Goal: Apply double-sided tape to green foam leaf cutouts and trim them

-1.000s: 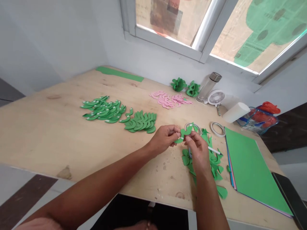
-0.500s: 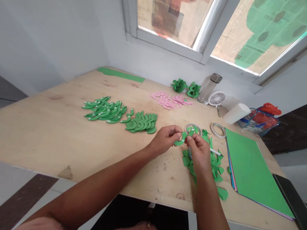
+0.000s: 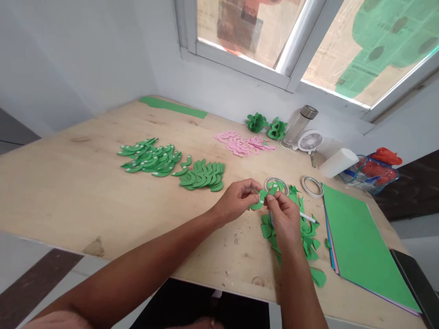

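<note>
Between my two hands is a curved green paper piece [image 3: 262, 199] with small white tape squares on it. My left hand [image 3: 240, 198] pinches its left side, fingers closed. My right hand [image 3: 284, 211] pinches the right side between thumb and fingers. Just behind the fingers lies a tape roll [image 3: 267, 181] on the table, partly covered. Green paper scraps [image 3: 308, 242] spread under and beside my right hand, with a white pen [image 3: 308, 217] among them. To the left rest a pile of plain green curved cutouts [image 3: 202, 175] and a pile of taped ones [image 3: 151, 157].
Pink cutouts [image 3: 243, 144] and green paper balls [image 3: 256, 122] sit toward the wall. A bottle [image 3: 302, 123], small fan [image 3: 309, 140], white roll [image 3: 339, 163] and second tape roll [image 3: 312, 179] stand or lie at the right. Green sheets [image 3: 366, 246] are stacked at the right edge.
The fingers of my left hand have shifted very slightly on the green paper piece. Everything else stays in place.
</note>
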